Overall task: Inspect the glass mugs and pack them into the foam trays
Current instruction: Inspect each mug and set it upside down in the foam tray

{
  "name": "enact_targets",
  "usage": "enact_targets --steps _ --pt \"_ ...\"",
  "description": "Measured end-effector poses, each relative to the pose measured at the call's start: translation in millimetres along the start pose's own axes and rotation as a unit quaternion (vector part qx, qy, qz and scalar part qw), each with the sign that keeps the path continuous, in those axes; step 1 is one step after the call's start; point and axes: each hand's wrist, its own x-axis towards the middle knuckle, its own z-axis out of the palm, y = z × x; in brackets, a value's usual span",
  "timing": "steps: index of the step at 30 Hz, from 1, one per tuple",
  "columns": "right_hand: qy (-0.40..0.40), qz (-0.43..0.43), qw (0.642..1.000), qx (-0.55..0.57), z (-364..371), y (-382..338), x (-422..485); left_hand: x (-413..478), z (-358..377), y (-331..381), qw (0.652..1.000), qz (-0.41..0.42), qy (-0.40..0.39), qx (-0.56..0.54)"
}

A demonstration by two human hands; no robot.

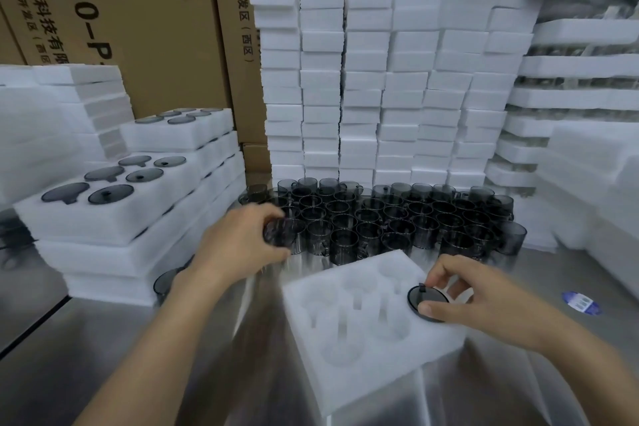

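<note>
Behind the foam tray [349, 382], glass mugs [380, 218] crowd before foam blocks [363, 79].

Smoky grey glass mugs [380, 218] and a white foam tray [363, 384] with round pockets.
The mugs stand upright, packed together toward the bench's [103, 356] far edge. The tray lies skewed near the front edge, with one mug [426, 301] sunk in its right-edge pocket, showing as a dark disc.
</note>
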Motion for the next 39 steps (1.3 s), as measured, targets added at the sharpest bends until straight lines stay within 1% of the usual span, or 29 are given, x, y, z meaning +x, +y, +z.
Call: enact_targets --steps 2,4,6,8,10,12,15,19,21,23,25,27,28,30,31,32,35,36,37,39 --pt "0.002 0.002 1.000 -0.002 0 0 -1 11 -7 28 0.994 0.066 0.085 -0.034" --pt "0.002 0.002 1.000 -0.005 -1 1 -1 22 -20 59 0.978 0.114 0.145 -0.099" --pt "0.003 0.004 1.000 -0.009 -1 1 -1 30 -33 83 0.954 0.149 0.197 -0.171" --pt "0.001 0.008 1.000 -0.012 0 1 0 33 -43 101 0.922 0.180 0.251 -0.233" --pt "-0.002 0.015 1.000 -0.008 0 1 1 32 -47 112 0.890 0.210 0.301 -0.269" --pt "-0.002 0.017 1.000 -0.008 0 1 2 28 -49 118 0.870 0.237 0.324 -0.286" --pt "0.001 0.010 1.000 -0.019 0 3 1 25 -51 119 0.859 0.264 0.330 -0.289" --pt "0.001 0.006 1.000 -0.029 0 2 -1 23 -55 116 0.846 0.269 0.329 -0.321" --pt "0.000 0.007 0.999 -0.033 0 2 -1 22 -57 116 0.836 0.263 0.298 -0.379" --pt "0.000 0.009 0.999 -0.037 -1 1 -2 21 -57 118 0.812 0.252 0.246 -0.465" --pt "0.002 0.011 0.999 -0.035 -1 1 -2 18 -59 122 0.774 0.239 0.202 -0.551" --pt "0.004 0.009 1.000 -0.029 0 1 -2 16 -62 127 0.728 0.213 0.154 -0.633" --pt "0.004 0.009 1.000 -0.026 0 1 -2 15 -64 129 0.710 0.194 0.124 -0.665" --pt "0.007 0.011 1.000 -0.025 1 2 -2 12 -67 133 0.687 0.164 0.058 -0.706" --pt "0.008 0.012 1.000 -0.026 2 3 -2 11 -67 134 0.667 0.151 0.020 -0.729" --pt "0.010 0.012 1.000 -0.027 2 3 -2 10 -68 134 0.639 0.131 -0.020 -0.758" --pt "0.010 0.011 0.999 -0.030 3 4 -1 10 -69 133 0.526 0.068 -0.152 -0.834" --pt "0.009 0.011 0.999 -0.029 3 4 -1 10 -68 133 0.494 0.053 -0.184 -0.848" --pt "0.008 0.011 1.000 -0.028 3 4 -1 10 -67 133 0.468 0.041 -0.206 -0.858" --pt "0.006 0.011 1.000 -0.027 3 3 -1 11 -66 132 0.436 0.020 -0.229 -0.870"
